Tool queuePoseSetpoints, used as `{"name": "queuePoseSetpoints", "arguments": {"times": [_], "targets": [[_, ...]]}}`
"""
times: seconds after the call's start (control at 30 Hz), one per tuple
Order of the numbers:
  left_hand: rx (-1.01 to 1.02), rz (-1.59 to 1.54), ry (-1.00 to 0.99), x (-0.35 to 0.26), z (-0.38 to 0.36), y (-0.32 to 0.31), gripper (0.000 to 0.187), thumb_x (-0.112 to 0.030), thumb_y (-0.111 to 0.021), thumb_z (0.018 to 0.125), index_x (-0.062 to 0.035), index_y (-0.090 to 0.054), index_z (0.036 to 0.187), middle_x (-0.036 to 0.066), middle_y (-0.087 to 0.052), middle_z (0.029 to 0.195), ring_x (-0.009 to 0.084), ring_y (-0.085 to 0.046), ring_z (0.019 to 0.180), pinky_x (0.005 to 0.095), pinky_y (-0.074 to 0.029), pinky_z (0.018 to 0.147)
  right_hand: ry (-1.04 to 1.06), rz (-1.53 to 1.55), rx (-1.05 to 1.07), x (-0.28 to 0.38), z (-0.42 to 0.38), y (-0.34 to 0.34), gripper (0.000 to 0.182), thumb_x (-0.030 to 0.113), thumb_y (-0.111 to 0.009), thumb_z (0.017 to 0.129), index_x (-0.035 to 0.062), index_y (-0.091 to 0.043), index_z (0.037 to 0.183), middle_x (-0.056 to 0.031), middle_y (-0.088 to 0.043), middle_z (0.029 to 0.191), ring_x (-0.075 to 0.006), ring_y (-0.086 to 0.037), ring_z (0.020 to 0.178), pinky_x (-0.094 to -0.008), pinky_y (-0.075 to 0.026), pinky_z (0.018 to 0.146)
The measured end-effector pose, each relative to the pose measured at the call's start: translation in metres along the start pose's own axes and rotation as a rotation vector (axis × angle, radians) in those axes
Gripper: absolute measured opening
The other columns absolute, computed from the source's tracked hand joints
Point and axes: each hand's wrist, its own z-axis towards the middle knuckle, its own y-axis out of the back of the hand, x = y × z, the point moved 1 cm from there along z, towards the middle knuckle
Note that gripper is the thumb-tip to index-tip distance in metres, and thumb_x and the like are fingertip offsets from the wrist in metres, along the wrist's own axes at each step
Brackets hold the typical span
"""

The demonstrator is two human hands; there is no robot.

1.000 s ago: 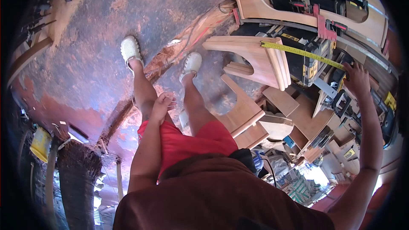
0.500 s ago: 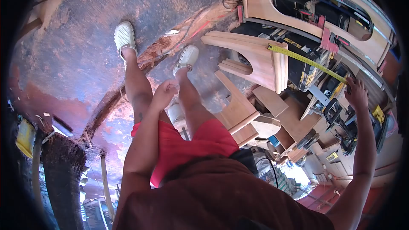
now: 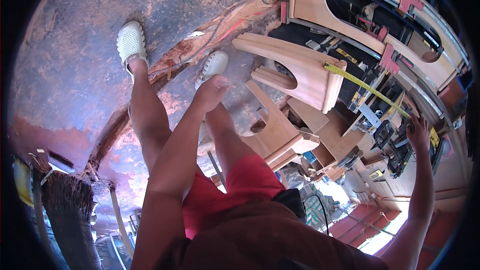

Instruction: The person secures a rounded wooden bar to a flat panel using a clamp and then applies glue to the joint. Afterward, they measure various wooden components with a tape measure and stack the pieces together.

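Note:
My right hand [image 3: 419,132] holds a tape measure at the right; the case is mostly hidden by my fingers. Its yellow blade [image 3: 367,87] stretches up and left, and the far end meets the edge of a curved wooden piece [image 3: 295,62] with an arched cutout. My left hand [image 3: 214,90] hangs in front of my legs with its fingers curled in, beside a pale perforated shoe [image 3: 212,66]. Nothing shows in it.
Clamps [image 3: 387,59] with red jaws grip a large wooden panel [image 3: 309,0] at the upper right. Below lie more cut wooden pieces [image 3: 272,127] and black tools [image 3: 392,145]. A long groove [image 3: 107,140] runs across the stained ground. A dark post [image 3: 70,210] stands lower left.
My left hand has moved up and right, in front of the shoe. My right hand, with the tape measure, sits a little lower and further right. The whole view has shifted slightly.

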Motion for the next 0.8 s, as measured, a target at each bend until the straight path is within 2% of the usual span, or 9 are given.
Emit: {"name": "queuePoseSetpoints", "arguments": {"times": [0.07, 0.27, 0.4, 0.47, 0.53, 0.63, 0.7, 0.8], "targets": [[-0.003, -0.034, 0.005, -0.006, -0.001, 0.005, 0.032, -0.012, -0.062, 0.092, -0.0038, -0.058, 0.123, 0.017, -0.066, 0.113, 0.0237, -0.065, 0.101, 0.0335, -0.05, 0.088, 0.032, -0.036, -0.058, -0.004, 0.006, -0.001, 0.062, 0.022, -0.071, 0.079, 0.0226, -0.05, 0.137, -0.0132, -0.053, 0.123, -0.0347, -0.051, 0.117, -0.0515, -0.043, 0.095], [0.009, -0.028, -0.008, -0.027, -0.003, 0.017, 0.033, -0.01, -0.061, 0.092, -0.003, -0.057, 0.124, 0.016, -0.067, 0.112, 0.0235, -0.066, 0.103, 0.0337, -0.05, 0.088, 0.016, -0.022, -0.015, -0.011, 0.023, 0.02, 0.063, 0.019, -0.072, 0.076, 0.0222, -0.051, 0.136, -0.0118, -0.054, 0.116, -0.0336, -0.051, 0.115, -0.05, -0.043, 0.095], [0.013, -0.053, -0.037, -0.035, -0.002, 0.021, 0.034, -0.01, -0.061, 0.091, -0.0027, -0.057, 0.124, 0.015, -0.068, 0.111, 0.0233, -0.066, 0.102, 0.0334, -0.05, 0.089, 0.073, -0.006, 0.013, -0.022, 0.025, 0.024, 0.065, 0.02, -0.075, 0.075, 0.0226, -0.051, 0.136, -0.0122, -0.054, 0.121, -0.0333, -0.051, 0.117, -0.0524, -0.043, 0.092], [0.019, -0.044, -0.021, -0.039, -0.003, 0.024, 0.033, -0.01, -0.061, 0.091, -0.0027, -0.057, 0.124, 0.015, -0.068, 0.111, 0.023, -0.066, 0.102, 0.0334, -0.05, 0.089, 0.123, 0.048, -0.029, -0.014, 0.025, 0.029, 0.066, 0.017, -0.074, 0.073, 0.0201, -0.052, 0.135, -0.0104, -0.055, 0.116, -0.0321, -0.052, 0.114, -0.0482, -0.043, 0.095], [0.017, -0.034, -0.009, -0.036, 0.0, 0.025, 0.033, -0.01, -0.062, 0.091, -0.0027, -0.057, 0.124, 0.015, -0.068, 0.111, 0.0228, -0.066, 0.102, 0.0333, -0.05, 0.089, 0.137, 0.055, -0.032, -0.013, 0.029, 0.025, 0.065, 0.017, -0.074, 0.073, 0.0198, -0.053, 0.134, -0.0102, -0.056, 0.115, -0.0323, -0.052, 0.113, -0.0484, -0.043, 0.095], [-0.02, -0.105, -0.082, -0.032, 0.004, 0.026, 0.035, -0.018, -0.065, 0.09, -0.0042, -0.058, 0.122, 0.016, -0.069, 0.105, 0.0269, -0.067, 0.094, 0.0376, -0.052, 0.085, 0.138, 0.051, -0.031, -0.011, 0.034, 0.026, 0.063, 0.017, -0.074, 0.072, 0.0194, -0.054, 0.132, -0.0101, -0.057, 0.115, -0.0327, -0.053, 0.112, -0.0489, -0.043, 0.095], [0.021, -0.041, -0.036, -0.035, 0.004, 0.028, 0.033, -0.009, -0.061, 0.092, -0.0012, -0.056, 0.123, 0.015, -0.067, 0.11, 0.0219, -0.066, 0.102, 0.0328, -0.05, 0.088, 0.128, 0.038, -0.026, -0.009, 0.037, 0.03, 0.062, 0.017, -0.074, 0.072, 0.0193, -0.054, 0.131, -0.0101, -0.057, 0.114, -0.0331, -0.053, 0.112, -0.0491, -0.043, 0.096], [0.021, -0.047, -0.028, -0.041, 0.002, 0.03, 0.033, -0.009, -0.061, 0.092, -0.0012, -0.056, 0.123, 0.015, -0.067, 0.11, 0.0218, -0.066, 0.101, 0.033, -0.05, 0.088, 0.094, 0.083, 0.016, -0.011, 0.039, 0.034, 0.06, 0.017, -0.073, 0.073, 0.0193, -0.055, 0.13, -0.0108, -0.057, 0.114, -0.0335, -0.054, 0.111, -0.0496, -0.043, 0.096]]}}
